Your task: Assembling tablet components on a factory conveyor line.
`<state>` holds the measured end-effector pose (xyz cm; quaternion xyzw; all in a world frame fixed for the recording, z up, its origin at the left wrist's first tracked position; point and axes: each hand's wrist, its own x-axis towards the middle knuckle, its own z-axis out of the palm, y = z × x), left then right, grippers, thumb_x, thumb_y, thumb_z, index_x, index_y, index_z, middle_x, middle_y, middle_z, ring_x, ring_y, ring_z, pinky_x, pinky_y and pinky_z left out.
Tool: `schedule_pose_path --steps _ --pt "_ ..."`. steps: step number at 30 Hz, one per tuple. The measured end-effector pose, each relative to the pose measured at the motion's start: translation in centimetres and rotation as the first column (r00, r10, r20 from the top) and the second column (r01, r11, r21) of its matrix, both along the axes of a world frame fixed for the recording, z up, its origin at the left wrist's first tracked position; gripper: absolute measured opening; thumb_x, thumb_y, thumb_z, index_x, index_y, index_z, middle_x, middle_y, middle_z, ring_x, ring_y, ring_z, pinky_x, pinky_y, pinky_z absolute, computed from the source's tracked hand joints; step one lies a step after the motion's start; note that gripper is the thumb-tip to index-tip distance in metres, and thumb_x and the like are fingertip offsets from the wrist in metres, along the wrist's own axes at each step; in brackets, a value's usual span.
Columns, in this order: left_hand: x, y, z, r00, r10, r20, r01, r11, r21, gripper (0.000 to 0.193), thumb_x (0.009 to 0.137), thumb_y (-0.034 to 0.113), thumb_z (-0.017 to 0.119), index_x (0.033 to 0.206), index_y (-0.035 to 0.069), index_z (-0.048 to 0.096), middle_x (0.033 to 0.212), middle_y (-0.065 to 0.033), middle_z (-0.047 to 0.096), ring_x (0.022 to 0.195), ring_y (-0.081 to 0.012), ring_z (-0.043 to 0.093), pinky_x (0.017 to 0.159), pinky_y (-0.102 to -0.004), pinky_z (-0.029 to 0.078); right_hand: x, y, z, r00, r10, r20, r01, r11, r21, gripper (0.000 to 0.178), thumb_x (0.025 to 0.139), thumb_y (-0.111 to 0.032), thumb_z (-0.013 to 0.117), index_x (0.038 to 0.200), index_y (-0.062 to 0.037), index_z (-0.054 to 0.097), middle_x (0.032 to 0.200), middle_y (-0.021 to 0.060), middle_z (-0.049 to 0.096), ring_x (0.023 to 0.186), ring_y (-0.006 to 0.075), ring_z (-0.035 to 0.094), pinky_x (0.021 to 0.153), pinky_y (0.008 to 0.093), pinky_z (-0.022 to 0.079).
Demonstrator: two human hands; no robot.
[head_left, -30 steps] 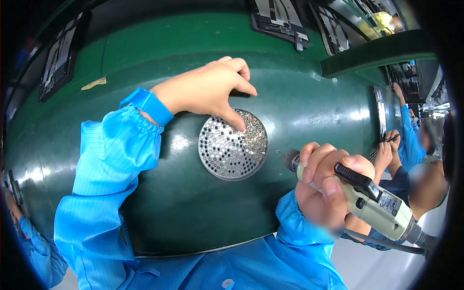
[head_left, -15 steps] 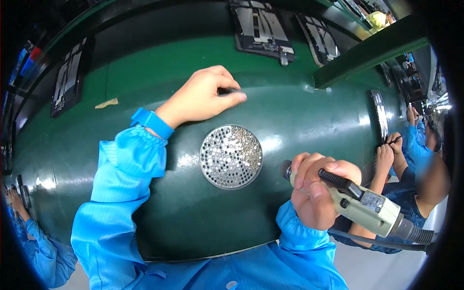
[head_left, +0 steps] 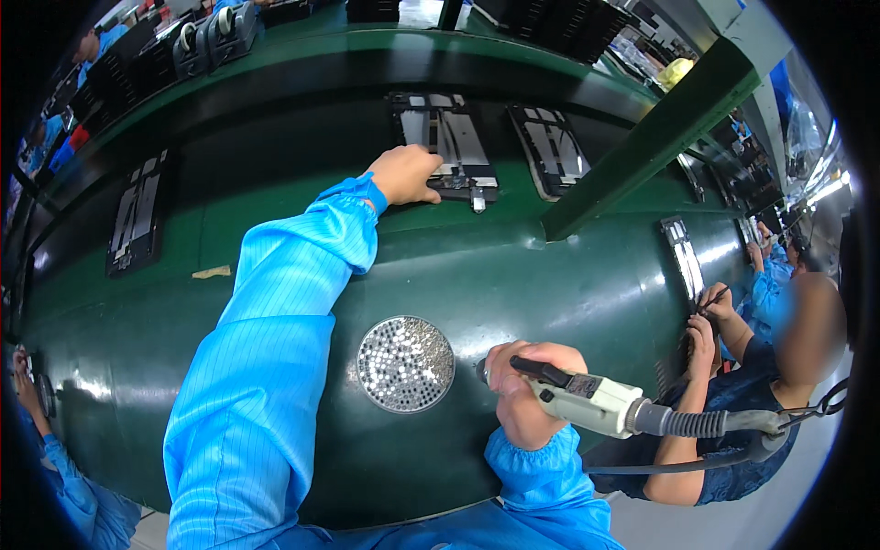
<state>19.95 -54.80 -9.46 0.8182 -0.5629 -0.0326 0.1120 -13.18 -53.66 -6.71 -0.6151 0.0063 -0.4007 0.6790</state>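
Note:
My left hand (head_left: 406, 175) reaches far forward and takes hold of the near left corner of an opened tablet (head_left: 463, 147), thumb and fingers about its edge. The tablet lies face-down, its black frame and pale inner battery panels showing. In my right hand (head_left: 532, 403) is a pale electric screwdriver (head_left: 591, 403) with a black lever, its body pointing left and its cable running off right. Its tip is mostly hidden by my fingers. Left of that hand sits a round dish (head_left: 405, 365) holding many small screws and dark and silver round bits.
Another opened tablet (head_left: 550, 151) lies right of the first, beside a green post (head_left: 655, 137). A third tablet (head_left: 137, 215) is at far left near a tan scrap (head_left: 212, 272). At right a co-worker (head_left: 715, 394) handles a tablet (head_left: 681, 257). Black trays (head_left: 550, 27) stand behind.
My left hand has moved forward from above the dish to the tablet's corner. The view has tipped up, so the bench sits lower. My right hand still grips the screwdriver.

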Motion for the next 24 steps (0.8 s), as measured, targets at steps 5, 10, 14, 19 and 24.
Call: schedule_pose_path --steps 5,10,14,19,24 --pt "-2.4 -0.3 -0.1 0.943 0.018 0.331 0.012 0.996 -0.091 0.033 0.075 0.011 0.064 0.106 0.003 0.061 0.098 -0.0143 0.065 0.087 -0.0345 0.066 0.071 -0.0439 0.055 0.4 0.1 -0.1 0.998 -0.024 0.059 0.026 0.999 -0.035 0.040 0.074 0.021 0.053 0.107 -0.0003 0.049 0.084 0.0139 0.061 0.076 0.0200 0.062 0.071 0.0332 0.053" --pt "-1.4 1.5 -2.8 0.866 0.266 0.423 -0.045 0.885 -0.464 0.025 0.078 0.006 0.058 0.103 0.004 0.061 0.098 -0.0115 0.063 0.098 -0.0313 0.063 0.068 -0.0407 0.055 0.8 1.1 -1.2 0.996 -0.008 0.083 0.008 1.000 0.005 0.038 0.074 0.018 0.055 0.106 0.0002 0.050 0.083 0.0138 0.061 0.072 0.0205 0.061 0.068 0.0343 0.052" --pt "-3.3 9.0 -0.4 0.902 0.238 0.359 0.034 0.792 -0.610 0.021 0.074 0.003 0.057 0.095 0.004 0.059 0.099 -0.0118 0.064 0.095 -0.0326 0.062 0.069 -0.0407 0.055 0.7 1.8 -1.2 0.991 -0.027 0.134 0.020 0.998 0.051 0.033 0.075 0.013 0.057 0.105 0.0009 0.050 0.080 0.0138 0.059 0.068 0.0209 0.058 0.065 0.0363 0.051" --pt "-12.5 23.9 3.3 0.864 0.329 0.381 -0.051 0.811 -0.583 0.044 0.063 -0.007 0.059 0.106 -0.001 0.064 0.111 -0.0148 0.065 0.106 -0.0363 0.062 0.082 -0.0405 0.054 0.8 1.4 -1.4 0.987 -0.040 0.155 0.048 0.998 -0.047 0.031 0.080 0.008 0.056 0.109 0.0011 0.047 0.076 0.0124 0.055 0.061 0.0189 0.053 0.061 0.0371 0.049" --pt "-23.4 33.8 1.4 0.796 0.441 0.415 -0.249 0.863 -0.439 0.041 0.066 -0.011 0.057 0.107 -0.009 0.062 0.109 -0.0256 0.064 0.108 -0.0491 0.059 0.090 -0.0518 0.051 1.6 1.6 -0.9 0.994 -0.006 0.111 0.015 0.997 -0.074 0.034 0.079 0.006 0.051 0.112 0.0010 0.046 0.076 0.0125 0.053 0.060 0.0184 0.049 0.062 0.0382 0.046"
